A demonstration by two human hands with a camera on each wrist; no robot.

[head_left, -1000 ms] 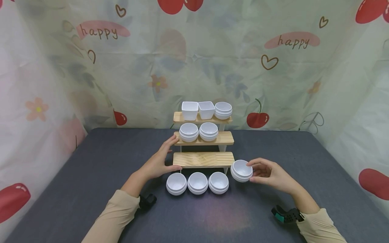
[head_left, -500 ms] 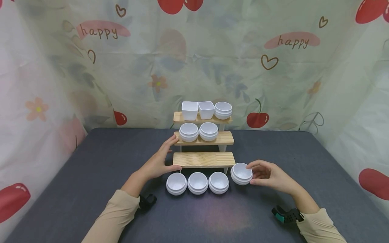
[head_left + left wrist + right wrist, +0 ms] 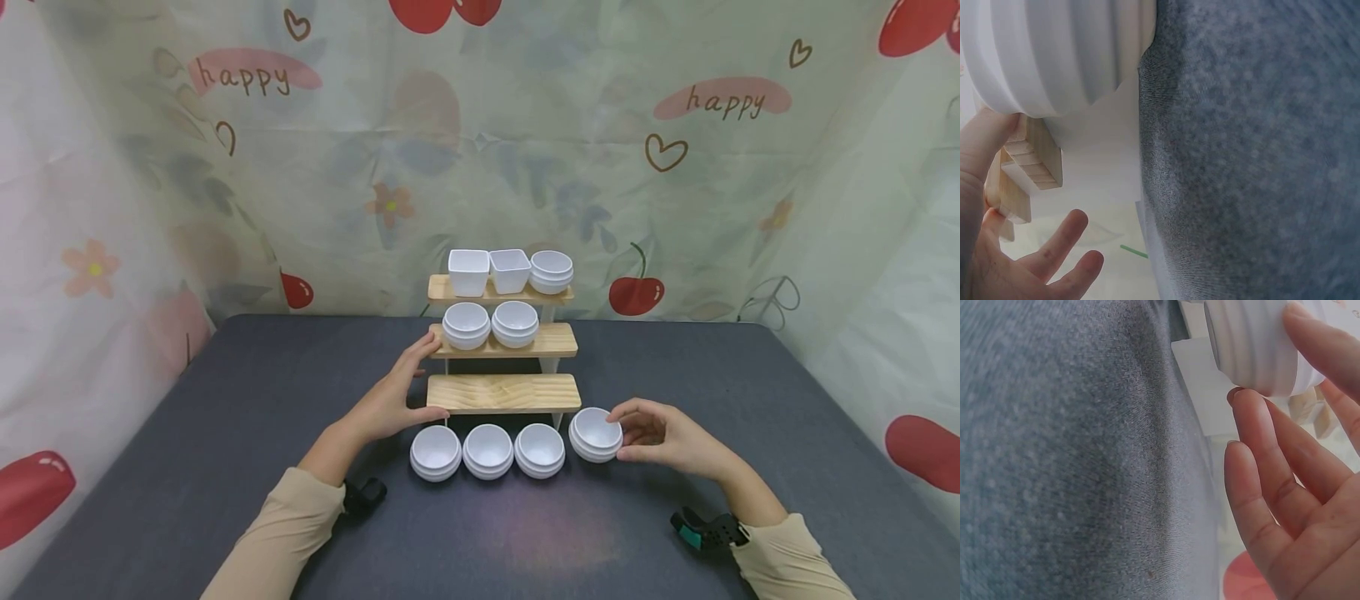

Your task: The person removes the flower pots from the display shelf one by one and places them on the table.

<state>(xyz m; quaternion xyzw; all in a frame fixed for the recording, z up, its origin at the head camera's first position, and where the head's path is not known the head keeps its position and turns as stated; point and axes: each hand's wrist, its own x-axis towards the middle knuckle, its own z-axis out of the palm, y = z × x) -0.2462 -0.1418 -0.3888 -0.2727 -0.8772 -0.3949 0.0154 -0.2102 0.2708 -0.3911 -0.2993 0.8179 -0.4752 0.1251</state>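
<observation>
My right hand (image 3: 663, 437) pinches a round white ridged bowl (image 3: 596, 433) by its right side, just right of the bowls in front of the stand. In the right wrist view, thumb and fingers hold that bowl (image 3: 1260, 344) close over the cloth. A three-tier wooden stand (image 3: 502, 393) stands in the middle. My left hand (image 3: 390, 400) touches its left side, fingertips at the middle tier and thumb at the lowest one. Three more round bowls (image 3: 488, 452) line up before the stand. Seen from the left wrist, two fingers (image 3: 1060, 240) extend freely, and a bowl (image 3: 1054, 50) looms close.
On the middle tier sit two round bowls (image 3: 515, 323). The top tier carries two square white bowls (image 3: 469, 273) and one round bowl (image 3: 551, 272). Dark grey cloth (image 3: 525, 533) covers the table, and a printed curtain (image 3: 480, 192) hangs behind.
My right hand has brought its bowl down and slightly toward me, level with the front row. The left hand stays at the stand, and the other bowls have not moved.
</observation>
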